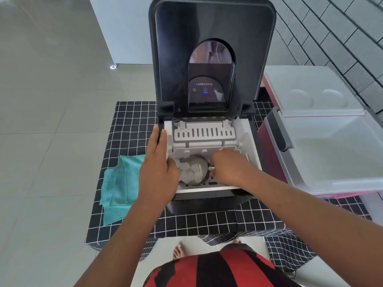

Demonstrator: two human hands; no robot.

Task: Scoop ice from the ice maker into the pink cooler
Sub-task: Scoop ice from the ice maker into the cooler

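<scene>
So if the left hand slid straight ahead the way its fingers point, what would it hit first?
Probably the open lid of the ice maker. The left hand rests along the machine's left rim, fingers pointing toward the back, where the raised lid's hinge corner stands. Depth is hard to judge, so it might slip just outside it.

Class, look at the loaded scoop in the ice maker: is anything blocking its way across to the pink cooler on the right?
Nothing visible blocks it. The right hand holds the scoop of ice inside the ice maker, whose lid is raised. The cooler stands open beside it; only the ice maker's right wall must be cleared.

"alectric" — on the ice maker point(207, 59) lid's control panel point(205, 90).
</scene>
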